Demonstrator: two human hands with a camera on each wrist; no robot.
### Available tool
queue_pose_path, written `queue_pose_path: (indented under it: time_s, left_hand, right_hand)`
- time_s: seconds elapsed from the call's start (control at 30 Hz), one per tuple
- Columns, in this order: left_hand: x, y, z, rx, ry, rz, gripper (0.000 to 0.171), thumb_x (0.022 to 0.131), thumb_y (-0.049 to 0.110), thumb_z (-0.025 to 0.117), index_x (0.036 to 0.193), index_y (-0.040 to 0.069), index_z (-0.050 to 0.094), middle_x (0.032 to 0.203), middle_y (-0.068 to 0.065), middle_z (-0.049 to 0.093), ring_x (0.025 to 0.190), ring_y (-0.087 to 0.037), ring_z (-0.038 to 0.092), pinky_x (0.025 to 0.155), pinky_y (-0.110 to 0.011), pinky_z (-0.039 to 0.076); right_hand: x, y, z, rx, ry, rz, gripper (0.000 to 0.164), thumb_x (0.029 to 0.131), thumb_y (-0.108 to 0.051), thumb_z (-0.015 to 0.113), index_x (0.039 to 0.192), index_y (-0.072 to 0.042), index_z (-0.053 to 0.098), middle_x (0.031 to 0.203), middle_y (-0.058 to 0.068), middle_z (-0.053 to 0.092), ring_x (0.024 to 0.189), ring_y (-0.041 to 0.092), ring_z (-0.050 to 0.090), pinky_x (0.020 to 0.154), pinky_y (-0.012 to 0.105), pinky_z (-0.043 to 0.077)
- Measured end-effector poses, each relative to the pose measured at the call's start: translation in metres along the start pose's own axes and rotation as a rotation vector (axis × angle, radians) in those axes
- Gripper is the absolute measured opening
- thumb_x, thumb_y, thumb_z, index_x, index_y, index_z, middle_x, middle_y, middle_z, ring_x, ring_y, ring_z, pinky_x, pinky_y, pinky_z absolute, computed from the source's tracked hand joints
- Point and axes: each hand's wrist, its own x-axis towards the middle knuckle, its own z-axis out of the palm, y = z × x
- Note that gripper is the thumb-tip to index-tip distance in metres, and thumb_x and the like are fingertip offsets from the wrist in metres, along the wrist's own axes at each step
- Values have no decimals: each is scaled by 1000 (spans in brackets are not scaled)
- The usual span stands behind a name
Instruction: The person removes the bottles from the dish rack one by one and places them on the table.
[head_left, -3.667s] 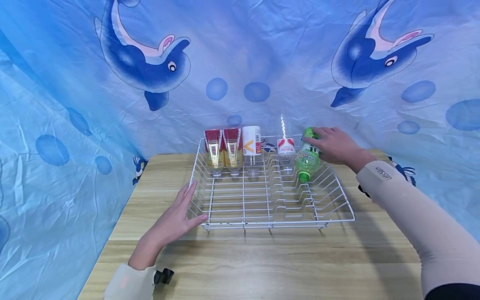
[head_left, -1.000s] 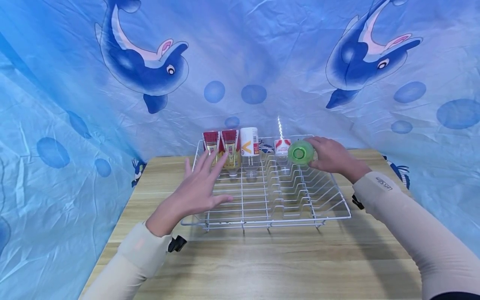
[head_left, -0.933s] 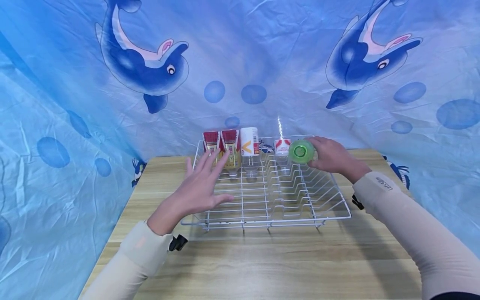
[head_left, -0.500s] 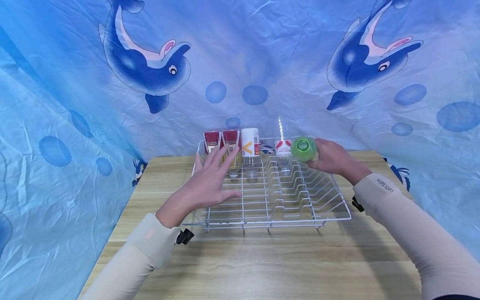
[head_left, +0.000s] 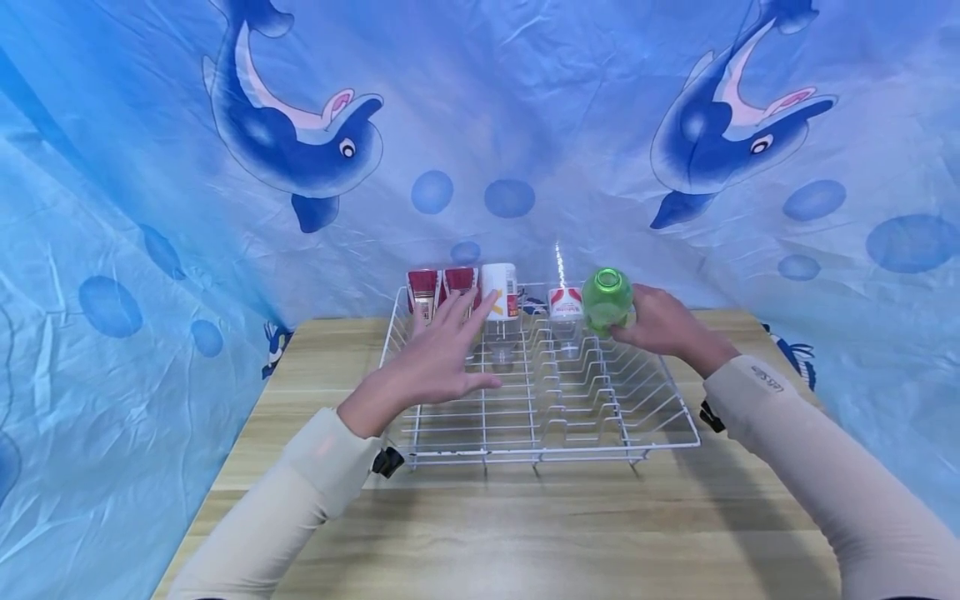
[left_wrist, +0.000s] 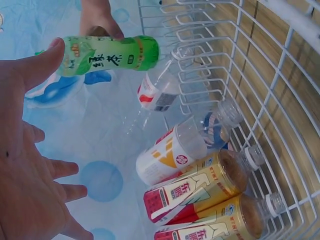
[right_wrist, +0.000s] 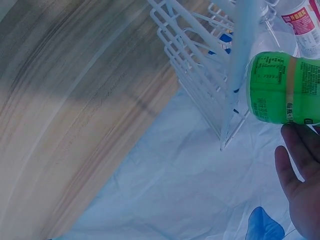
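In the head view, my right hand (head_left: 663,323) grips a green plastic bottle (head_left: 606,307) above the rack's back right. The bottle is neck up and tilted towards me; I cannot tell if its cap is on. The left wrist view shows its green label (left_wrist: 112,59). My left hand (head_left: 427,365) hovers palm down over the wire rack (head_left: 585,449), fingers spread, holding nothing. Behind it, two red-and-gold bottles (head_left: 425,283) stand neck down in the rack, partly hidden. Beside them stand an upside-down white-labelled bottle (head_left: 508,287) and a clear bottle (head_left: 566,302) with a red-and-white label.
The rack stands on a wooden table (head_left: 555,533). Upright wire dividers (head_left: 555,396) line its right half. A blue dolphin-print sheet (head_left: 480,100) hangs close behind the table and along its sides. Wrist cameras sit under both sleeves.
The green bottle was neck down in the rack at first; my right hand has lifted it and turned it neck up. My left hand has left the rack's left rim and moved right over the rack.
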Motion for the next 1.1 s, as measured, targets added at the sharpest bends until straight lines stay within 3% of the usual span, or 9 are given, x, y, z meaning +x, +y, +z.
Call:
queue_pose_path:
  time_s: [0.3, 0.57, 0.9, 1.1]
  left_hand:
    - [18, 4, 4, -93, -24, -12, 114, 86, 70, 64, 160, 33, -15, 169, -9, 4, 154, -33, 3, 111, -76, -6]
    - [31, 10, 8, -195, -15, -26, 117, 86, 68, 66, 160, 29, -16, 169, -6, 6, 153, -35, 8, 114, -72, -4]
    - [57, 18, 10, -184, 37, -42, 120, 86, 58, 73, 161, 22, -14, 168, -7, 17, 153, -30, 17, 118, -68, 11]
    - [73, 31, 17, -185, -31, -68, 119, 87, 60, 71, 161, 17, -13, 167, -6, 19, 152, -28, 19, 119, -65, 9]
  right_hand:
    - [-7, -1, 2, 46, 12, 19, 51, 82, -26, 81, 126, -9, 63, 115, 13, 71, 105, 35, 66, 87, 56, 55]
    - [-11, -1, 0, 85, 29, 46, 39, 83, -25, 80, 116, -9, 66, 104, 10, 73, 95, 32, 68, 80, 51, 57]
    - [0, -10, -6, 182, 44, 76, 36, 85, -21, 75, 117, -7, 66, 103, 9, 74, 89, 26, 69, 74, 45, 59]
    - [-3, -12, -2, 247, 34, 128, 38, 85, -20, 71, 118, -3, 64, 104, 13, 74, 89, 28, 70, 72, 42, 59]
